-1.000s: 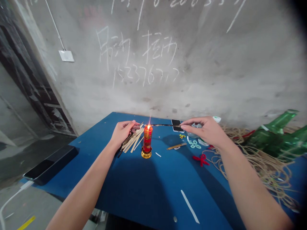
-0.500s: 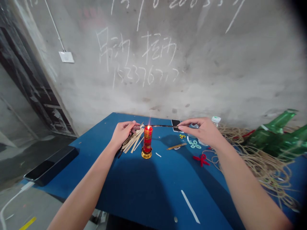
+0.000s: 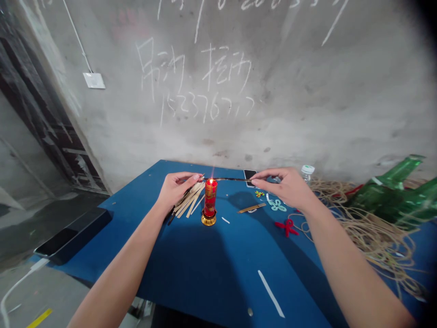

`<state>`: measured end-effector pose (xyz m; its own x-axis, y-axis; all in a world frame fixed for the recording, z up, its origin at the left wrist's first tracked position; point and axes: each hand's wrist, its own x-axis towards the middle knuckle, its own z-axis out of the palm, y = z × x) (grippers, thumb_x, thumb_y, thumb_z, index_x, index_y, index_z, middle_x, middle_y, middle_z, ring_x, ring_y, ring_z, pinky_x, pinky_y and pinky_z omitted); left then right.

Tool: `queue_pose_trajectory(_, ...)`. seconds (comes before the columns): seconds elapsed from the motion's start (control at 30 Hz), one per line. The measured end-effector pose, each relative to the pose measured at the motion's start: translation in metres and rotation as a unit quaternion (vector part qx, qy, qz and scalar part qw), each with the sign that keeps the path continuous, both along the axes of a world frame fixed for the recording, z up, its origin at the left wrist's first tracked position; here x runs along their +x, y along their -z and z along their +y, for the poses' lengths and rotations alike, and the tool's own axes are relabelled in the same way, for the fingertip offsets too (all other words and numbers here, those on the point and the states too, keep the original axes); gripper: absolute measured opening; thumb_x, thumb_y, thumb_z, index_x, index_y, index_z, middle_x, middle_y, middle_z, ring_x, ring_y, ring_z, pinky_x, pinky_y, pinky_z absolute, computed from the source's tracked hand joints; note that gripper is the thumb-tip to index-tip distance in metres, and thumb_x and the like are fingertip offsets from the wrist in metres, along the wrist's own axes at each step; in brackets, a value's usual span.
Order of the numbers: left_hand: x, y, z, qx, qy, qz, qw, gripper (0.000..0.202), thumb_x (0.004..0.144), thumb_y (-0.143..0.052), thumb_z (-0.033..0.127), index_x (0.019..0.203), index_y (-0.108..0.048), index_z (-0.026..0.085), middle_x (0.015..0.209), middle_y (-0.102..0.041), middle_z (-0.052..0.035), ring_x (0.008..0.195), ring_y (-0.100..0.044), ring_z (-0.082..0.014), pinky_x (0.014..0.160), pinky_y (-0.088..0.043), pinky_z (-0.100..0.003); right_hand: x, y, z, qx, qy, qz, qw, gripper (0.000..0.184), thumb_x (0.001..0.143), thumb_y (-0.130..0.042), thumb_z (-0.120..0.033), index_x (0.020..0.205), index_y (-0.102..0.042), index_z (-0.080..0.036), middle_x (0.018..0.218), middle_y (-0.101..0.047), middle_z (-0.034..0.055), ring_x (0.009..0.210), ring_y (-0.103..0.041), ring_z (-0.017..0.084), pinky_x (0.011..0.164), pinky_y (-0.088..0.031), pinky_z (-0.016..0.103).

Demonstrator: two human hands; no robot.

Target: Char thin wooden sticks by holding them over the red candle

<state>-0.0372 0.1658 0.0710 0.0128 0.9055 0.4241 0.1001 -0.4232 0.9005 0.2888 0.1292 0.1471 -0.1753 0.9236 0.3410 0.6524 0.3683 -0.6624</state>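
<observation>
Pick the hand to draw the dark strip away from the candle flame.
Right, probably: the right hand pinches the dark strip well clear of the candle flame, while the left hand sits close beside that flame.

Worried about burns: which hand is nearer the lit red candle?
Left. The left hand is just left of the red candle; the right hand is farther off, to its right.

Our bare forearms (image 3: 126, 264) reach forward and inward — our left hand (image 3: 177, 189) and right hand (image 3: 285, 186) raised level, fingers pinched, facing each other.
</observation>
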Motion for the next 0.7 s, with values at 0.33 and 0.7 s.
queue_pose_trajectory(0.33, -0.0021, 0.0033, 0.0020, 0.017, -0.009, 0.028, 0.999, 0.022, 0.080, -0.081, 0.040, 0.097, -0.084, 0.026, 0.095, -0.081, -0.0080, 0.082, -0.074, -0.0216, 0.073, -0.058, -0.034, -0.0028, 0.0029, 0.0013, -0.002, 0.002, -0.005, 1.000, 0.024, 0.082, -0.074, -0.051, 0.089, -0.083, -0.030, 0.084, -0.078, 0.0033, 0.066, -0.063, 0.017, 0.059, -0.046, 0.032)
queue_pose_trajectory(0.7, -0.0011, 0.0016, 0.0005, -0.003, -0.029, 0.010, 1.000, 0.023, 0.078, -0.082, 0.040, 0.095, -0.084, 0.024, 0.097, -0.081, -0.0091, 0.083, -0.074, -0.0233, 0.075, -0.058, -0.037, -0.0063, 0.0071, 0.0031, 0.005, -0.017, 0.006, 1.000, 0.024, 0.083, -0.074, -0.052, 0.090, -0.082, -0.030, 0.092, -0.079, 0.0042, 0.087, -0.070, 0.024, 0.073, -0.051, 0.035)
